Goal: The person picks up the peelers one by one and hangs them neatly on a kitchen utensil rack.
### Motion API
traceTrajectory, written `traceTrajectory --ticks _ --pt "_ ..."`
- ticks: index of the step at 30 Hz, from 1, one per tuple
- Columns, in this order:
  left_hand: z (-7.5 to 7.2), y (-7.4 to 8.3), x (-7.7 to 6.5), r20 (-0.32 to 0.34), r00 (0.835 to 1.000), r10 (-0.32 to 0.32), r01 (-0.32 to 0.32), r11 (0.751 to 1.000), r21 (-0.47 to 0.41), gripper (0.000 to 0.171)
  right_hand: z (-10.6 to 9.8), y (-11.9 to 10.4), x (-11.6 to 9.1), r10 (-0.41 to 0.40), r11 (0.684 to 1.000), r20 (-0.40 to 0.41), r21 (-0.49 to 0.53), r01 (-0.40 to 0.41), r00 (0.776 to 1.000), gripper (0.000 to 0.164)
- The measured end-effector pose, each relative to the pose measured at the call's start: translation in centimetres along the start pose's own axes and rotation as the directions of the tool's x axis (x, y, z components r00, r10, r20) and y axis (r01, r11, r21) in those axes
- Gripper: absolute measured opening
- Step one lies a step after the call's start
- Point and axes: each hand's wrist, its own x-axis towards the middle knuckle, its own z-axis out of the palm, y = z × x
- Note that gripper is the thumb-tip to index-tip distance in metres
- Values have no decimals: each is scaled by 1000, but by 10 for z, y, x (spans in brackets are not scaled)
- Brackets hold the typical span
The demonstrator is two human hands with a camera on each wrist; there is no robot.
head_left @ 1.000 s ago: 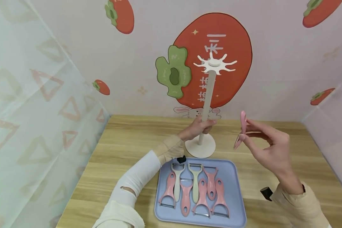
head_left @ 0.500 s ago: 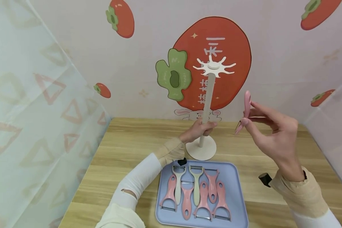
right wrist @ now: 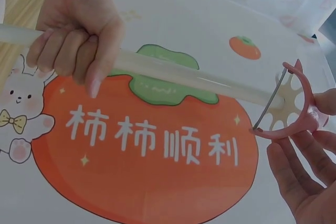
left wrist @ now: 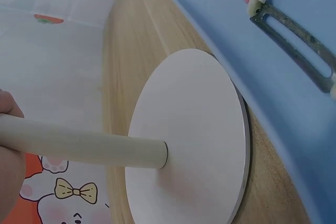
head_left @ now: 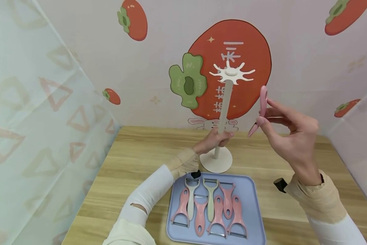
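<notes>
A tall white stand with a round base and a ring of curved hooks on top rises from the table. My left hand grips its pole low down, fingers wrapped round it in the right wrist view. To the right of the pole, my right hand pinches a pink peeler between thumb and fingers, handle up and blade end down. The peeler is in the air, lower than the hooks and apart from them in the head view. Its blade shows in the right wrist view.
In front of the stand, a blue tray holds several pink peelers and two pale ones. The wooden table ends at a back wall printed with persimmons; a patterned sheet hangs at the left.
My right hand has lifted the pink peeler higher, from near the table's back edge level toward the hooks. My left hand keeps its hold on the pole.
</notes>
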Motion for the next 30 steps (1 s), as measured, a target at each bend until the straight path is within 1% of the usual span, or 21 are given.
traceTrajectory --ticks 8,14,23,30 --pt "-1 0 0 9 1000 1 -1 1000 -2 51 5 1 12 11 1000 -35 -1 -11 999 41" --pt "-2 2 1 16 1000 5 -5 1000 3 49 6 0 20 20 999 -27 -37 -21 999 41" --pt "-4 1 3 13 1000 20 -21 1000 17 50 9 10 27 12 1000 -23 -29 -13 1000 41" --pt "-2 2 2 14 1000 -9 9 1000 -7 50 11 12 27 7 999 -11 -50 -8 1000 42"
